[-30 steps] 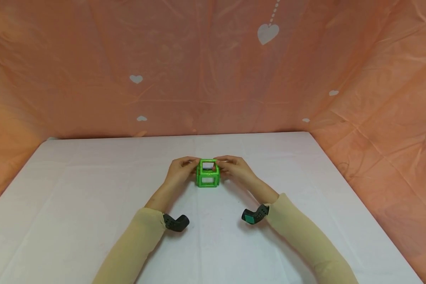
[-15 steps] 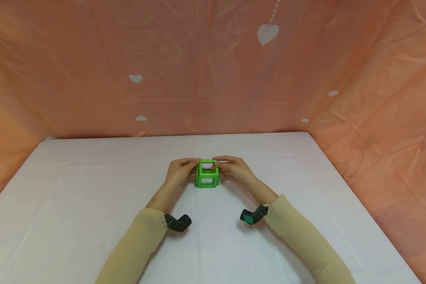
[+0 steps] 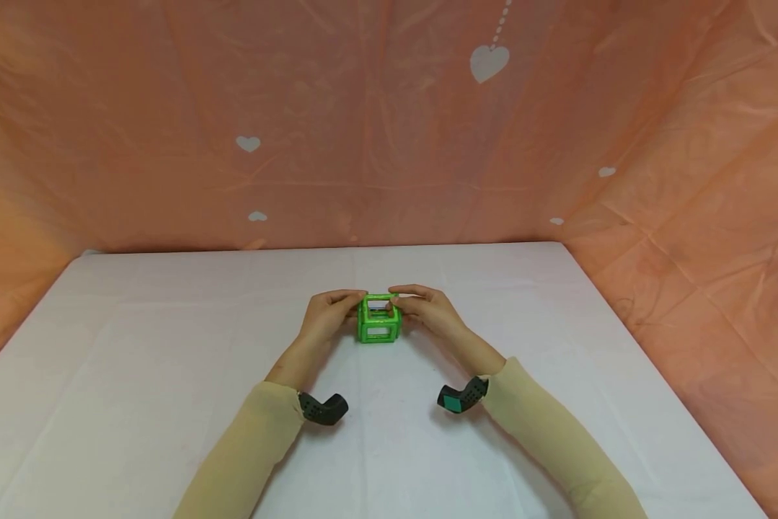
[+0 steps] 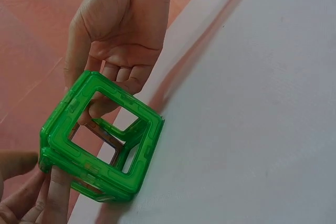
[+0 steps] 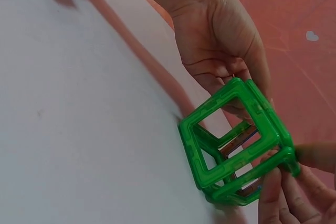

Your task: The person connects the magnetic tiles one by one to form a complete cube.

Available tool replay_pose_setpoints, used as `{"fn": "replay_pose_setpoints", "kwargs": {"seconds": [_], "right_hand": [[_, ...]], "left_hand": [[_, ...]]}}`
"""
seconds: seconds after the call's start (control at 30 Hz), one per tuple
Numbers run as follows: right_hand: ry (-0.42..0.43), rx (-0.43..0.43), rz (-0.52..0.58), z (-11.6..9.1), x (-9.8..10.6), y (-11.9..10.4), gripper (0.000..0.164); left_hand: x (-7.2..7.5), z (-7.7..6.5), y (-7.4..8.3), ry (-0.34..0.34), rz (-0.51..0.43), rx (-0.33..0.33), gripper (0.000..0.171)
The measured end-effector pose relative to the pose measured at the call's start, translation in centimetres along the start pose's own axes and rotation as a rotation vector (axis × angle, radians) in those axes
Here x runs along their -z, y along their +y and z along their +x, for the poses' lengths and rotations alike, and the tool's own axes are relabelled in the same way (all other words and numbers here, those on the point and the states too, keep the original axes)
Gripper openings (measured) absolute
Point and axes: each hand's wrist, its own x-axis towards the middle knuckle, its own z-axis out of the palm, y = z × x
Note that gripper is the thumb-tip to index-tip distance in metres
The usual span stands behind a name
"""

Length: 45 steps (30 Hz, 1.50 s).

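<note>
A cube-shaped frame of green magnetic tiles (image 3: pixel 378 319) stands near the middle of the white table, with open square windows in its faces. From the left, my left hand (image 3: pixel 326 313) pinches its upper edge. On the other side, my right hand (image 3: pixel 434 311) grips the upper right edge between thumb and fingers. In the left wrist view the right hand (image 4: pixel 123 30) is at the top and the fingers of my left hand (image 4: pixel 59 195) are at the lower left. A brownish-orange bar (image 4: pixel 105 134) shows through the front window. The underside is hidden.
The white-covered table (image 3: pixel 168 360) runs up to an orange drape (image 3: pixel 363 144) with white hearts behind it. More drape (image 3: pixel 706 238) closes the right side. A black camera (image 3: pixel 324 409) sits on the left wrist and another (image 3: pixel 463 395) on the right.
The top of the green tile cube sits slightly lower than before. Both hands keep their hold and have barely moved.
</note>
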Motion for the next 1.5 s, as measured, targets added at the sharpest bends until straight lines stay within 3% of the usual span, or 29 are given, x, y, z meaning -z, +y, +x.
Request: {"fn": "replay_pose_setpoints", "kwargs": {"seconds": [0.1,0.27,0.37,0.7,1.07,1.33,1.5], "right_hand": [[-0.004,-0.011,0.001,-0.1,0.1,0.1,0.039],[-0.082,-0.031,0.047,-0.4,0.3,0.2,0.046],[-0.113,-0.023,0.061,-0.5,0.4,0.2,0.049],[-0.093,-0.044,0.062,-0.4,0.4,0.0,0.049],[-0.112,-0.055,0.052,-0.6,0.6,0.2,0.047],[-0.100,-0.055,0.040,-0.6,0.3,0.1,0.048],[-0.074,-0.065,0.052,-0.2,0.2,0.3,0.047]], "left_hand": [[0.1,-0.2,0.0,-0.030,-0.001,-0.006,0.029],[0.5,-0.8,0.1,-0.120,0.035,-0.023,0.033],[0.7,-1.0,0.1,-0.141,0.069,-0.038,0.034],[0.7,-1.0,0.2,-0.135,0.023,-0.021,0.033],[0.7,-0.7,-0.1,-0.133,0.046,-0.033,0.032],[1.1,0.0,0.6,-0.112,0.233,-0.009,0.037],[1.2,0.6,1.1,-0.151,0.290,-0.026,0.038]]}}
